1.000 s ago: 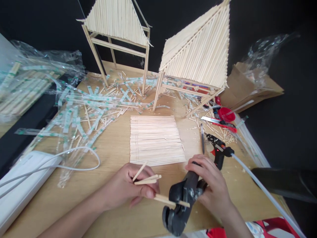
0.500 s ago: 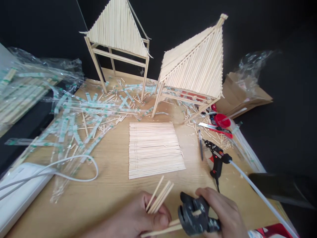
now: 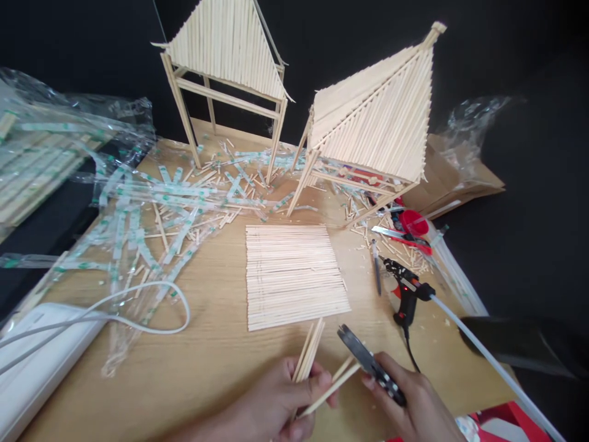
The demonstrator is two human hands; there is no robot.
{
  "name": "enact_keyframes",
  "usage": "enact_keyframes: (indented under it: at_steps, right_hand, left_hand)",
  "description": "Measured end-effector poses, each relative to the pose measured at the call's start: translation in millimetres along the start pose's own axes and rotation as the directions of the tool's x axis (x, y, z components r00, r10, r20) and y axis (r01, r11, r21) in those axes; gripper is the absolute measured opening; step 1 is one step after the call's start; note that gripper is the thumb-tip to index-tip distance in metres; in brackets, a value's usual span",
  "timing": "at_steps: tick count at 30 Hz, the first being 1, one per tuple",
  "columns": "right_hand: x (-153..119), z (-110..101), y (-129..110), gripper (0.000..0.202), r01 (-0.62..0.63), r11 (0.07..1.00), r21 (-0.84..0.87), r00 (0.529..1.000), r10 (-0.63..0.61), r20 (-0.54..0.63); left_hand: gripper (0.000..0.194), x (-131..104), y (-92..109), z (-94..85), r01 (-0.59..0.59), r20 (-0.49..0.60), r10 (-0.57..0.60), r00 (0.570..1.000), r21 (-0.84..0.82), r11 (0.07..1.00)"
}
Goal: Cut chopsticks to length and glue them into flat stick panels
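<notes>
My left hand (image 3: 289,396), low in the middle, is closed around several thin wooden sticks (image 3: 310,353). Some of them point up toward the panel, while others slant right toward the tool. My right hand (image 3: 407,396) grips dark pliers (image 3: 361,351), seen nearly edge-on. The slanting sticks meet the pliers near their middle; whether the jaws bite them cannot be made out. Just beyond both hands lies a flat panel of sticks (image 3: 294,276) set side by side.
Two stick-built houses with steep roofs, one on the left (image 3: 225,55) and one on the right (image 3: 372,116), stand at the back. Plastic wrappers (image 3: 151,196) and stick offcuts litter the left. Right are a glue gun (image 3: 407,294), pen (image 3: 376,270) and utility knife (image 3: 400,236). A white cable (image 3: 184,313) loops left.
The pliers have turned from broadside to nearly edge-on. My left hand has shifted right, and its upright sticks are bunched closer together. The view has shifted slightly.
</notes>
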State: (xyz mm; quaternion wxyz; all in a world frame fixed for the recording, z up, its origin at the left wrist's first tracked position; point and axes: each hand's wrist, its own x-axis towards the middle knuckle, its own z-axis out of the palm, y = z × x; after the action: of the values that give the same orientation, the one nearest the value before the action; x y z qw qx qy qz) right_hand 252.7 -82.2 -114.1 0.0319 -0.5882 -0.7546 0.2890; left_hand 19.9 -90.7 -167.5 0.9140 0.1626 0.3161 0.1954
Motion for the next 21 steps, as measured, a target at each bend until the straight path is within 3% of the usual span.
enact_keyframes:
  at_steps: [4,9,12,15,17,21]
  right_hand:
    - [2,-1,1,0.023,-0.008,1.0,-0.01,1.0,0.009,0.025]
    - [3,1,-5,0.031,-0.117,0.988,0.097,0.987,0.126,-0.095]
    - [6,-9,-18,0.035,-0.224,0.934,0.277,0.956,0.266,-0.124]
    - [19,-25,-32,0.037,-0.269,0.785,0.558,0.927,0.368,-0.072]
    - [34,-33,-40,0.033,-0.211,0.697,0.685,0.94,0.336,-0.053]
    - [72,-31,-52,0.031,-0.158,0.643,0.75,0.981,0.189,0.044]
  left_hand:
    - [0.04,0,1,0.7,-0.019,0.014,0.019,1.0,-0.031,0.999]
    - [0.043,-5,12,3.5,-0.043,-0.014,0.043,0.999,-0.016,0.999]
    - [0.044,-11,23,2.8,-0.127,-0.123,0.135,0.983,0.072,0.989]
    - [0.043,-18,35,1.6,-0.207,-0.238,0.243,0.94,0.166,0.964]
    - [0.042,-23,42,1.4,-0.209,-0.249,0.258,0.933,0.208,0.956]
    - [0.04,-28,47,1.6,-0.164,-0.158,0.198,0.967,0.205,0.965]
